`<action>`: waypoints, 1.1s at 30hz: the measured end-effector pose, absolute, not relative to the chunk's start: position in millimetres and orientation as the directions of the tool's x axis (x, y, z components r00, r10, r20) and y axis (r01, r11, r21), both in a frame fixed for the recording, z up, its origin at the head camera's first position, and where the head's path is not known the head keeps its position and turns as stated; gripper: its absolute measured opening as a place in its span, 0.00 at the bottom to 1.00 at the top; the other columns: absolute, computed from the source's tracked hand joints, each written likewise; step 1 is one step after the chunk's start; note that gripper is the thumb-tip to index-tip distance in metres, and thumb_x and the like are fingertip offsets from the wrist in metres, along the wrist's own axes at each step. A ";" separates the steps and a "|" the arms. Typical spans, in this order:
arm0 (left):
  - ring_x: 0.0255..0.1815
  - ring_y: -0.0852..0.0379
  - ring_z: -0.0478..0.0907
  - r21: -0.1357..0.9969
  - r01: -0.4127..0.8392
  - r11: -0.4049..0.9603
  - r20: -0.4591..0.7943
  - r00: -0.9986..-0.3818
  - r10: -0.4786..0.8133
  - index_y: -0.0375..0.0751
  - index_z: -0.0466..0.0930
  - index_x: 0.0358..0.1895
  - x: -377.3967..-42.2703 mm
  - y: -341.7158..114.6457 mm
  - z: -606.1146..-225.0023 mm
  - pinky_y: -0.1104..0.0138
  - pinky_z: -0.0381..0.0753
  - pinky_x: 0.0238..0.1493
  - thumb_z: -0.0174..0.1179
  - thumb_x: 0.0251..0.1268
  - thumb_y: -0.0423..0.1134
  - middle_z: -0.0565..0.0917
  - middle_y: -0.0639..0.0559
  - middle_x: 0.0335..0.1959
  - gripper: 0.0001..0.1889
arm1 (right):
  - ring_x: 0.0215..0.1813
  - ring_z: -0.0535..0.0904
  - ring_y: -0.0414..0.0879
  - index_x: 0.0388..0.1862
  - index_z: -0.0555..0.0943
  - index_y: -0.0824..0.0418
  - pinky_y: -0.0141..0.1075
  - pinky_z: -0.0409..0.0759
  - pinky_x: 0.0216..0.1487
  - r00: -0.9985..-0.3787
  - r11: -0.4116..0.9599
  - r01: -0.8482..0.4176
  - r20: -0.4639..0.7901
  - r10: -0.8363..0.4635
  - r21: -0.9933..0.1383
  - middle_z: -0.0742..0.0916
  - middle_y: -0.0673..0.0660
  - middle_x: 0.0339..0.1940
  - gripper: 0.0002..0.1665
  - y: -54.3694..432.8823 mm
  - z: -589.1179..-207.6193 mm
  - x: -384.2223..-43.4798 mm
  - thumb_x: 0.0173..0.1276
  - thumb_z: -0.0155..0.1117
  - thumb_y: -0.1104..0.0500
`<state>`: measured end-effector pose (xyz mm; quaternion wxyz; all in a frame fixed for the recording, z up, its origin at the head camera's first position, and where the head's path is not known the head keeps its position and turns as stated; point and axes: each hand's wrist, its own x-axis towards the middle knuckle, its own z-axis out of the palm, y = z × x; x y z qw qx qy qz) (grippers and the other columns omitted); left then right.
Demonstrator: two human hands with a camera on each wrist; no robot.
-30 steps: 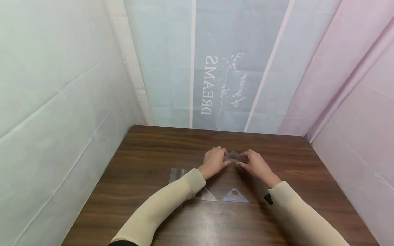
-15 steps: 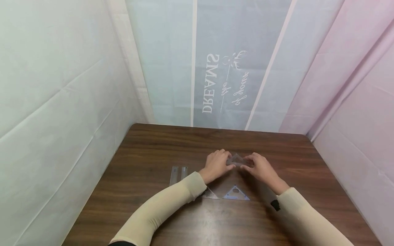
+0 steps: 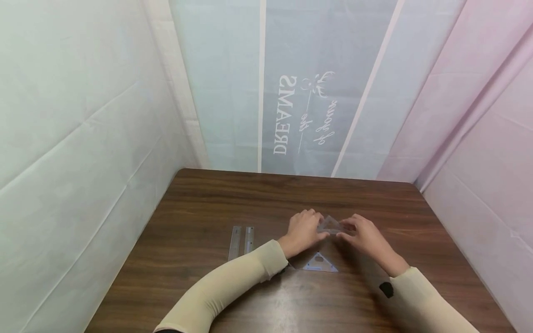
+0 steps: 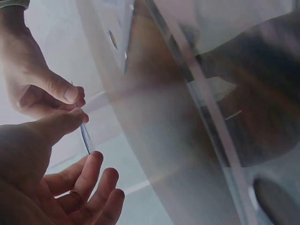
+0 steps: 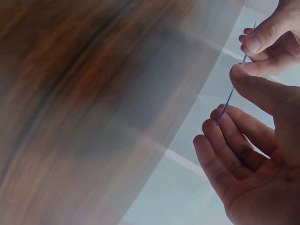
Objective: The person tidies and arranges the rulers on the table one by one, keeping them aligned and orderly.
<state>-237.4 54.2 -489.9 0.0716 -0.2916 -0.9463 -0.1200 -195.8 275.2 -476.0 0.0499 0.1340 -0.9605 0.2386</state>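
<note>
A clear set square [image 3: 330, 225] is held between both hands over the table, its corner pointing away. My left hand [image 3: 306, 231] pinches its left side with thumb and fingers; my right hand [image 3: 368, 240] does the same on the right. Both wrist views catch it nearly edge-on, as a thin bluish line. Nearer me on the tabletop lies another set square [image 3: 320, 267] with blue markings. Beside that, a clear pointed corner [image 3: 292, 266] peeks out from beneath the left sleeve, which hides the rest of its piece.
Two clear rulers [image 3: 234, 244] lie side by side left of the left forearm, their near ends covered by the sleeve. The dark wooden table [image 3: 233, 194] ends at a printed fabric backdrop [image 3: 233, 92], with pale cloth walls left and right.
Both hands have moved right and slightly toward me, carrying the set square with them. The left sleeve now covers more of the clear piece on the table.
</note>
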 end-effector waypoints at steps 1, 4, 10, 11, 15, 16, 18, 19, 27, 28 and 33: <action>0.44 0.64 0.81 0.179 0.572 0.801 0.208 -0.818 0.537 0.56 0.89 0.57 -236.0 55.5 -490.6 0.70 0.81 0.44 0.70 0.67 0.67 0.85 0.64 0.44 0.25 | 0.43 0.86 0.49 0.51 0.89 0.68 0.51 0.87 0.45 -0.958 0.850 -0.285 0.162 -0.236 -0.443 0.86 0.53 0.38 0.19 276.7 -476.4 -194.4 0.65 0.83 0.60; 0.43 0.65 0.80 0.160 0.575 0.803 0.211 -0.814 0.541 0.57 0.88 0.56 -232.0 59.3 -492.1 0.70 0.80 0.43 0.70 0.67 0.69 0.85 0.65 0.43 0.25 | 0.41 0.84 0.47 0.51 0.89 0.68 0.48 0.86 0.43 -0.954 0.851 -0.299 0.171 -0.248 -0.432 0.85 0.53 0.38 0.19 281.0 -477.2 -189.7 0.65 0.83 0.60; 0.41 0.65 0.78 0.122 0.571 0.812 0.208 -0.814 0.542 0.57 0.88 0.51 -223.0 64.9 -491.4 0.71 0.78 0.41 0.70 0.64 0.71 0.84 0.65 0.39 0.25 | 0.41 0.83 0.45 0.49 0.89 0.65 0.44 0.84 0.42 -0.936 0.843 -0.347 0.210 -0.283 -0.412 0.85 0.51 0.38 0.18 289.1 -480.8 -182.4 0.63 0.84 0.59; 0.41 0.65 0.78 0.111 0.573 0.812 0.209 -0.812 0.545 0.57 0.87 0.51 -221.3 65.7 -491.4 0.71 0.78 0.41 0.70 0.64 0.71 0.84 0.65 0.39 0.25 | 0.41 0.83 0.45 0.49 0.89 0.64 0.44 0.84 0.42 -0.932 0.839 -0.357 0.218 -0.290 -0.410 0.85 0.50 0.38 0.18 290.5 -482.0 -181.4 0.63 0.84 0.59; 0.40 0.64 0.78 0.068 0.576 0.814 0.208 -0.807 0.553 0.57 0.87 0.50 -213.1 69.1 -492.0 0.71 0.76 0.39 0.70 0.64 0.71 0.83 0.65 0.37 0.25 | 0.40 0.84 0.44 0.47 0.89 0.63 0.43 0.86 0.41 -0.908 0.816 -0.413 0.260 -0.330 -0.405 0.86 0.49 0.38 0.19 296.9 -488.2 -178.2 0.60 0.87 0.59; 0.40 0.65 0.78 0.061 0.576 0.815 0.205 -0.806 0.555 0.58 0.87 0.50 -211.1 70.2 -492.3 0.72 0.75 0.38 0.70 0.64 0.72 0.83 0.65 0.37 0.25 | 0.39 0.84 0.44 0.46 0.89 0.63 0.42 0.86 0.41 -0.901 0.807 -0.427 0.269 -0.341 -0.407 0.86 0.49 0.38 0.19 298.9 -489.7 -177.3 0.59 0.87 0.60; 0.40 0.65 0.78 0.055 0.578 0.814 0.199 -0.806 0.558 0.58 0.87 0.50 -207.0 72.9 -493.4 0.72 0.75 0.37 0.70 0.63 0.72 0.83 0.66 0.36 0.25 | 0.38 0.84 0.42 0.45 0.88 0.63 0.41 0.86 0.39 -0.887 0.790 -0.455 0.287 -0.361 -0.411 0.85 0.48 0.37 0.20 303.4 -492.8 -174.9 0.57 0.88 0.60; 0.40 0.65 0.78 0.053 0.579 0.814 0.196 -0.805 0.560 0.59 0.87 0.49 -205.0 74.4 -493.9 0.72 0.75 0.38 0.70 0.63 0.72 0.83 0.66 0.37 0.25 | 0.37 0.84 0.41 0.45 0.88 0.62 0.40 0.86 0.38 -0.882 0.783 -0.464 0.296 -0.367 -0.414 0.85 0.47 0.36 0.20 305.5 -494.5 -173.4 0.56 0.89 0.61; 0.40 0.65 0.79 -0.001 0.587 0.810 0.204 -0.793 0.574 0.60 0.84 0.41 -191.5 87.1 -498.4 0.71 0.77 0.39 0.69 0.61 0.75 0.84 0.67 0.36 0.24 | 0.37 0.82 0.35 0.44 0.88 0.58 0.38 0.86 0.37 -0.862 0.749 -0.503 0.316 -0.396 -0.432 0.85 0.43 0.38 0.21 321.7 -502.6 -160.0 0.53 0.90 0.62; 0.40 0.65 0.79 -0.006 0.586 0.810 0.205 -0.792 0.575 0.60 0.83 0.39 -190.2 88.5 -498.4 0.71 0.77 0.39 0.69 0.60 0.75 0.84 0.66 0.36 0.24 | 0.38 0.82 0.35 0.43 0.88 0.58 0.38 0.86 0.37 -0.862 0.745 -0.503 0.315 -0.397 -0.438 0.85 0.43 0.38 0.21 323.3 -502.8 -158.9 0.53 0.90 0.62; 0.41 0.65 0.79 -0.023 0.584 0.811 0.192 -0.794 0.577 0.60 0.82 0.37 -183.3 96.6 -498.1 0.71 0.76 0.40 0.69 0.60 0.75 0.84 0.66 0.35 0.24 | 0.38 0.82 0.34 0.43 0.87 0.55 0.35 0.84 0.37 -0.864 0.739 -0.502 0.297 -0.407 -0.449 0.86 0.42 0.38 0.21 331.9 -503.6 -154.3 0.54 0.90 0.60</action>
